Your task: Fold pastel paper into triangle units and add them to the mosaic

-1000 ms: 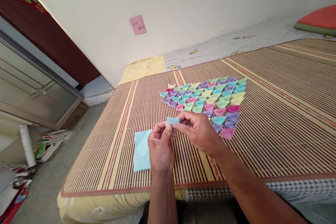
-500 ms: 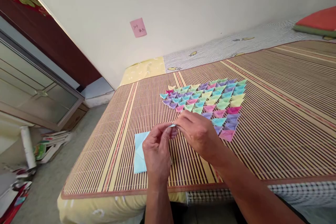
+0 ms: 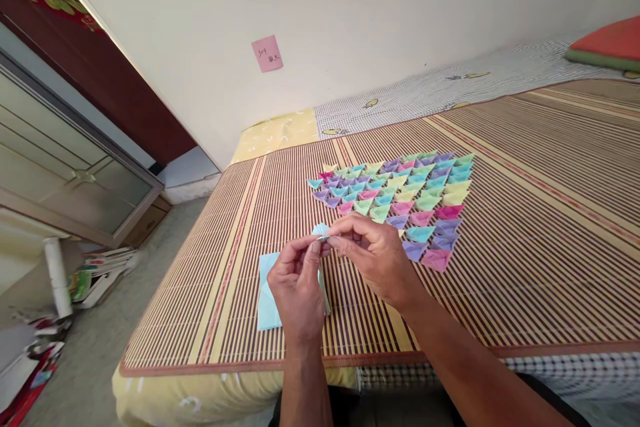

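Between my two hands is a small piece of light blue folded paper, partly covered by fingers. My left hand is closed, pinching its near edge with thumb and fingertips. From the other side, my right hand pinches the same paper, fingers curled. Beneath my left wrist lies a stack of light blue square paper, partly hidden by the hand. Beyond and right of my hands, many small folded paper boats in several colours stand in close rows on the mat.
A striped bamboo mat covers the bed. A pink note is stuck to the wall. A red and green folded cushion lies far right. On the floor at left are a white roll and papers.
More of the light blue paper now shows above my fingertips. My right hand has turned slightly, its fingers nearer the left hand's. The view has shifted a little.
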Demonstrator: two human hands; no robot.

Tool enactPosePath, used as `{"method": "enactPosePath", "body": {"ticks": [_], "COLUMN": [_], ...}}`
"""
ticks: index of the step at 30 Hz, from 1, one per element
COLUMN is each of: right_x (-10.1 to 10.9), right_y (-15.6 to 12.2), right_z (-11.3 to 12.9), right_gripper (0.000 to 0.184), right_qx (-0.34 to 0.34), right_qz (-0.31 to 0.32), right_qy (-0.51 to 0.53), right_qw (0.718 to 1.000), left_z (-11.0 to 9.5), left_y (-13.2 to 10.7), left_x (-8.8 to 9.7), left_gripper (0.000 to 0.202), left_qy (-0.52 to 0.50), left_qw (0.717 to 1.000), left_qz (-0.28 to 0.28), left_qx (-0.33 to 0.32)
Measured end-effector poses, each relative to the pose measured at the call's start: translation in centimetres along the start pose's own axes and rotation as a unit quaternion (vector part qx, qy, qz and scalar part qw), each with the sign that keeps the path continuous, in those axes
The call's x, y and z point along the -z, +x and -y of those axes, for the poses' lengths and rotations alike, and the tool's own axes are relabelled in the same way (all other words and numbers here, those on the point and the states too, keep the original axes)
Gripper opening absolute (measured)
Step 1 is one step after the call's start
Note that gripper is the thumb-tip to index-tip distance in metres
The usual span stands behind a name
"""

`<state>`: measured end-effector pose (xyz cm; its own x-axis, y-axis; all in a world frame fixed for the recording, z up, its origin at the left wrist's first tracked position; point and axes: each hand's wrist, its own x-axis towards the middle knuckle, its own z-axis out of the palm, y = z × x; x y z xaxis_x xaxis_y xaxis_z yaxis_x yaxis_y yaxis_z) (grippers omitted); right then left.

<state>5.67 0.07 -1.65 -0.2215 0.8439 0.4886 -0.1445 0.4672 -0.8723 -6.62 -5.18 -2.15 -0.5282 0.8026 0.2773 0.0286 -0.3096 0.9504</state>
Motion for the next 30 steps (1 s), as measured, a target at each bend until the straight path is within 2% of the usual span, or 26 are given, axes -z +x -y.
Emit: {"method": "enactPosePath", "body": {"ticks": [6, 11, 18, 26, 30], "right_x": [0.3, 0.1, -0.6, -0.1, 0.0], "right_y": [0.3, 0.3, 0.0, 0.2, 0.3], "right_z": [-0.2, -0.4, -0.6, -0.5, -0.4], "right_gripper": [0.015, 0.012, 0.011, 0.016, 0.015], "right_qx": [0.046, 0.019, -0.020, 0.026, 0.026], "right_qz": [0.031, 0.033, -0.003, -0.009, -0.002], "right_qy": [-0.035, -0.020, -0.010, -0.039, -0.031], "right_qw": [0.998, 0.999, 1.000, 0.999, 0.999], "left_z": [0.6, 1.1, 0.5, 0.5, 0.7], "left_y": [0.3, 0.3, 0.0, 0.3, 0.4], "left_x": [-0.1, 0.0, -0.6, -0.4, -0.1], "left_gripper": [0.013, 0.014, 0.014, 0.015, 0.016], "left_qy": [-0.049, -0.043, -0.031, -0.035, -0.027], "left_qw": [0.999, 0.999, 0.999, 0.999, 1.000], "left_qz": [-0.003, -0.010, -0.029, -0.009, -0.004], "left_qx": [0.019, 0.018, 0.011, 0.019, 0.015]}}
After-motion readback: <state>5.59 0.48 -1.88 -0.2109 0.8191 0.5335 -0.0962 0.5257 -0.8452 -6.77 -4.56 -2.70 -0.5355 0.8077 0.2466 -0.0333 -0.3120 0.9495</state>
